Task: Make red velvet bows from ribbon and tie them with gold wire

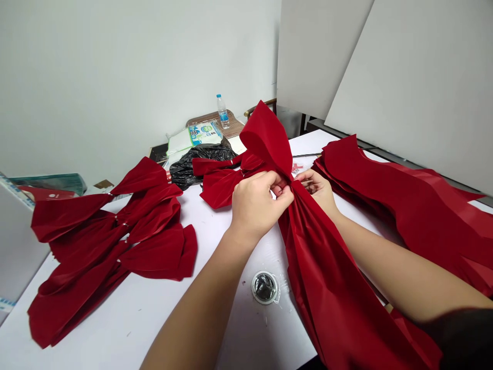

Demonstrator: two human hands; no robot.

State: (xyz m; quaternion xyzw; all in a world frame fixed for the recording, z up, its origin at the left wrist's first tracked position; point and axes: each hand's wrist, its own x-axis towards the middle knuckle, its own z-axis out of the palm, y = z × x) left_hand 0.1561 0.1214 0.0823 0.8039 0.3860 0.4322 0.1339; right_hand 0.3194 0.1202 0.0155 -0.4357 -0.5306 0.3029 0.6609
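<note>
A long piece of red velvety fabric is bunched into a narrow neck, with a loop standing up above it and a wide tail hanging down toward me. At the neck, my left hand pinches the gathered fabric between thumb and fingers. My right hand is closed at the other side of the same neck, its fingertips partly behind the fabric. Whether a thin tie is between the fingers is too small to tell. Beyond my left hand lies a red bow, gathered in its middle.
Several tied red bows lie overlapping at left. Flat red fabric sheets are stacked at right. A round roll sits on the white table. Behind are a black plastic bag, a water bottle and white panels.
</note>
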